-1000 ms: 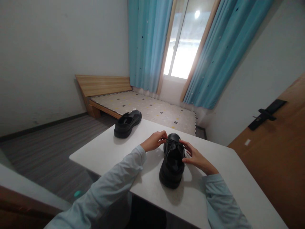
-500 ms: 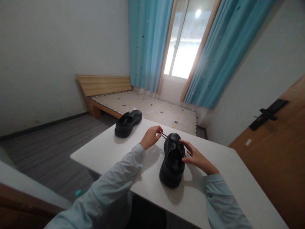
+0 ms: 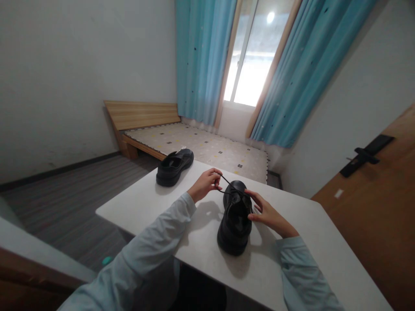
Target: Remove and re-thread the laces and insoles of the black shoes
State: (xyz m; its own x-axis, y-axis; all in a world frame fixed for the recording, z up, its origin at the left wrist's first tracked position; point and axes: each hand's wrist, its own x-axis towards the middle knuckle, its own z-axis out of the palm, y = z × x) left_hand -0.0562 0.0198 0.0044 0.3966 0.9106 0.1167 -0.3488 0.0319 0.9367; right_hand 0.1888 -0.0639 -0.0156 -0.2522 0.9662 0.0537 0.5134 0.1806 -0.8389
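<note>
- I see one black, smooth and slightly shiny low shoe (image 3: pixel 234 231), with thick black sole, upright on the white table (image 3: pixel 139 203). It is close to the table's near edge; its heel points to this edge and its toe to the far edge.
- The shoe is open at the top, so I can look into its dark inside. From its front part comes a thin black cord lace (image 3: pixel 228 181), drawn out toward the left side of the table in a loose loop.
- My head camera shows the left hand (image 3: pixel 205 185) above the table, to the left of the shoe's toe. Its fingertips are pinched together on the lace; the other fingers are curled.
- The right hand (image 3: pixel 267 218) is half open, on the right side of the shoe. A fingertip touches near the lacing and the thumb touches the rim of the opening, with a clear gap between them.
- A second black shoe (image 3: pixel 175 168) is upright at the far left edge of the table, well apart from both hands.
- Beyond the far edge of the table I see a wooden bed with a patterned pale mattress (image 3: pixel 207 142).
</note>
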